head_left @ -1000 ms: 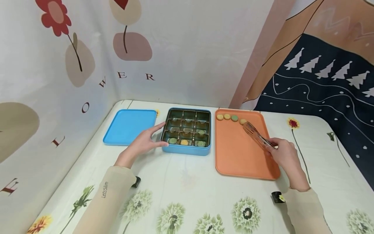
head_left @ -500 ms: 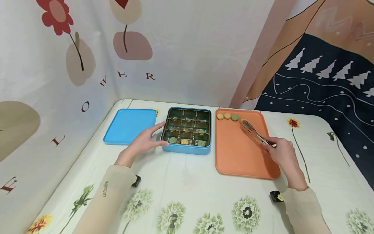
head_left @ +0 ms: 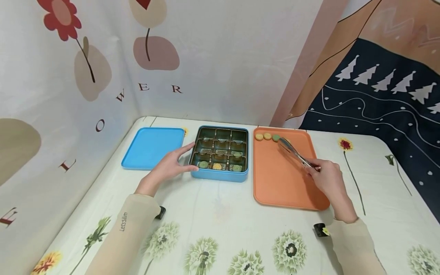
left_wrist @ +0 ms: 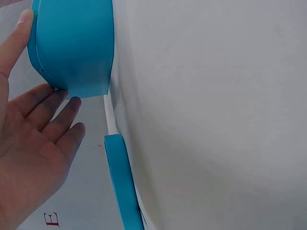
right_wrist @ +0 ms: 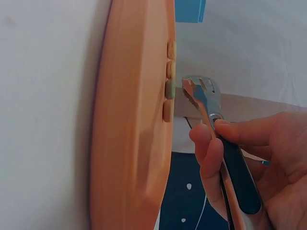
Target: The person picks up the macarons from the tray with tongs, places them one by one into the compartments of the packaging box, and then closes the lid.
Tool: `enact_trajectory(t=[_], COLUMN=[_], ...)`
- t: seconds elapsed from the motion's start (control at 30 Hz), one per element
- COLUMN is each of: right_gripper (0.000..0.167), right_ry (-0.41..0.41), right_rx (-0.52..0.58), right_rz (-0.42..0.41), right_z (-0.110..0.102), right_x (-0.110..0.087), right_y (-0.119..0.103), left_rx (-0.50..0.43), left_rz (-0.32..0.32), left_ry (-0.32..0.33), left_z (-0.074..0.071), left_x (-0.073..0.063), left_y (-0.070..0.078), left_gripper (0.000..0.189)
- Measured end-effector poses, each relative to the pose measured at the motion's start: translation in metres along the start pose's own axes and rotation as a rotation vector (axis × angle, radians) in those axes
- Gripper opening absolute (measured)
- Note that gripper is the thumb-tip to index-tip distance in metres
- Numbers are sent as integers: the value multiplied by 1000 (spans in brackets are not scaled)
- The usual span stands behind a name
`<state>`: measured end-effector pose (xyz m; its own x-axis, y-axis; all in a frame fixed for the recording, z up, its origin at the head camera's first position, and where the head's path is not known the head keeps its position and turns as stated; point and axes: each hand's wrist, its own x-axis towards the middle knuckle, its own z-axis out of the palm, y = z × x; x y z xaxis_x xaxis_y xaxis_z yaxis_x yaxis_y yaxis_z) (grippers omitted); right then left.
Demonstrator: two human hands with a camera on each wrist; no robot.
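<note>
My left hand rests against the near left corner of a blue square box, thumb at the front rim and fingertips along its side. Inside, a dark divided insert holds green cookies and a yellow cookie in its nearer compartments. With my right hand I grip metal tongs, their tips above the far part of an orange tray. Along its far edge lie yellow cookies and a green cookie; the tongs partly cover the rightmost yellow one. In the right wrist view, the tong tips stand apart from the cookies.
A blue lid lies left of the box, beyond my left forearm. A flower-print cloth covers the table. Printed fabric hangs as a backdrop just behind the box and tray.
The tongs and my right hand have shifted slightly left, their tips passing from the rightmost yellow cookie toward the green one. My left hand and the box stay put.
</note>
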<state>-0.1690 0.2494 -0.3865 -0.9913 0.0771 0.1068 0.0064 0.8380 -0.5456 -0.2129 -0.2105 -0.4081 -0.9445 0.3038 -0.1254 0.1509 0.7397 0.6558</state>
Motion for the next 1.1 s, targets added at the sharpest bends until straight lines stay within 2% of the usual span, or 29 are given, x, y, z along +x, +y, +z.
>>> enact_trajectory(t=[0.43,0.67,1.1], right_gripper=[30,30,30], right_ry=[1,7,-28], right_rx=[20,30,52], right_rz=[-20,-61,-87], right_z=[6,9,18], right_x=[4,6,11], right_y=[-18,-28,-50], left_rx=[3,6,13], left_rz=[-13,-10,-14], left_ry=[-3,-5,-5], left_z=[-2,-2,-2], left_x=[0,0,0], left_y=[2,3,3], left_gripper=[99,99,99])
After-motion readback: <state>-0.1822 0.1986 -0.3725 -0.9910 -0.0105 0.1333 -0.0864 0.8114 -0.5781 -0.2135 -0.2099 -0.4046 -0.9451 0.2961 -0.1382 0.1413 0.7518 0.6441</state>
